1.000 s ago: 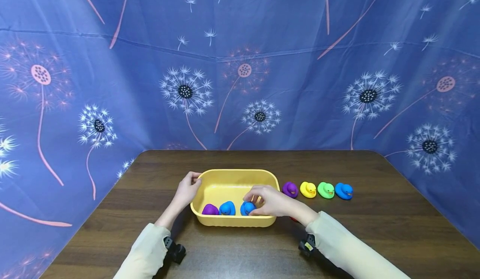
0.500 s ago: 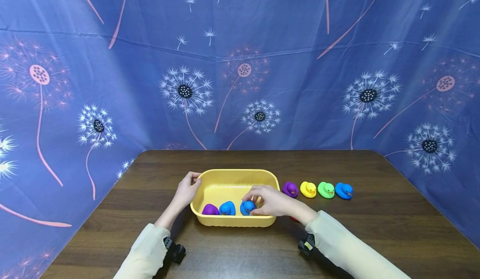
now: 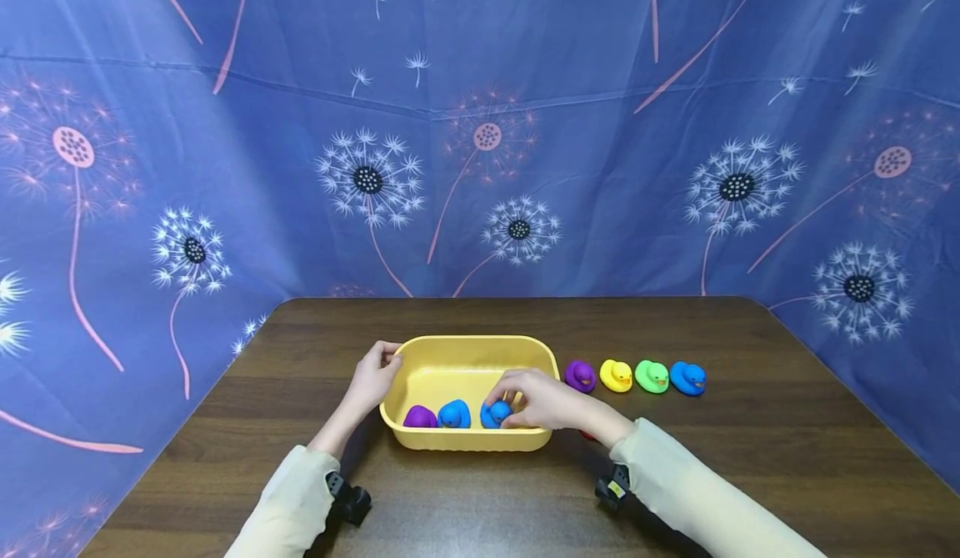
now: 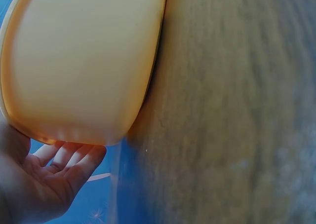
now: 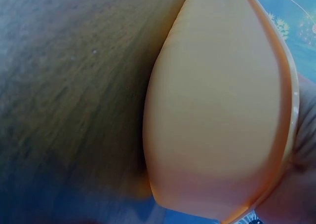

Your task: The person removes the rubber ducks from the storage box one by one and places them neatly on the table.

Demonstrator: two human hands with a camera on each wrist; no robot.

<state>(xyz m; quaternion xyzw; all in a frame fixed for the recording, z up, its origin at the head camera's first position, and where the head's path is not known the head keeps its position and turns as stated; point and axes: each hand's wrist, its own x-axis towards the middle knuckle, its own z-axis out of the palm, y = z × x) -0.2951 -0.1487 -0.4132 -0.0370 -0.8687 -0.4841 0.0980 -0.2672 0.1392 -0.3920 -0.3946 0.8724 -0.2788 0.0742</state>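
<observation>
A yellow plastic tub stands on the table in the head view. My left hand grips its left end, thumb at the rim and fingers along the outer wall, as the left wrist view also shows. Inside, along the near wall, sit a purple duck and a blue duck. To their right my right hand reaches over the rim and holds a second blue duck between thumb and fingers. In the right wrist view the tub's wall hides the fingers and the duck.
Right of the tub, a purple duck, a yellow duck, a green duck and a blue duck form a row. Something red peeks out beneath my right wrist. The brown wooden table meets a blue dandelion-patterned cloth.
Both hands, the tub and the ducks keep their places. Only the head view has tilted very slightly.
</observation>
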